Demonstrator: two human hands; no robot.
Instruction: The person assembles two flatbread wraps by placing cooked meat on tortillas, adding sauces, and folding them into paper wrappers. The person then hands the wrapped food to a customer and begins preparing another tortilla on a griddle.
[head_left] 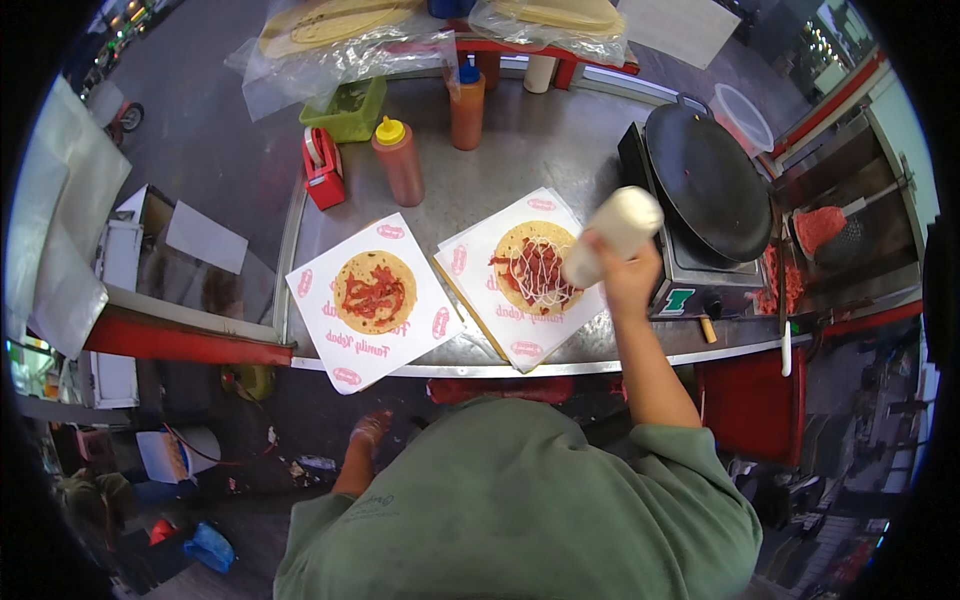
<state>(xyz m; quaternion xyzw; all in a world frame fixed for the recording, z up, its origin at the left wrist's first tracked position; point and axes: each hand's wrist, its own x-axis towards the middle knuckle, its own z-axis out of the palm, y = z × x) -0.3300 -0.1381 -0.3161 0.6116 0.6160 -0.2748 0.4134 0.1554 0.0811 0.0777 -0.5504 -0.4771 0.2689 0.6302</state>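
My right hand [628, 272] is wrapped round a white squeeze bottle [622, 228]. The bottle is tipped, its lower end close to the right edge of a flatbread [510, 247]. Reddish meat shavings [520, 270] lie on that bread under a criss-cross of white sauce [545, 272]. Left of it, a second flatbread [374, 262] carries a strip of meat [376, 294] with no white lines on it. Each bread rests on printed white paper [410, 340]. Below the counter's front edge hangs my left hand [372, 425], its fingers loosely extended and nothing visible in them.
A yellow-capped sauce bottle [400, 165], a blue-capped one [467, 110], a red tape dispenser [322, 170] and a green tub [345, 110] stand behind the papers. At right, a black pan [708, 180] sits on a burner. Bagged flatbreads [340, 25] lie on the shelf above.
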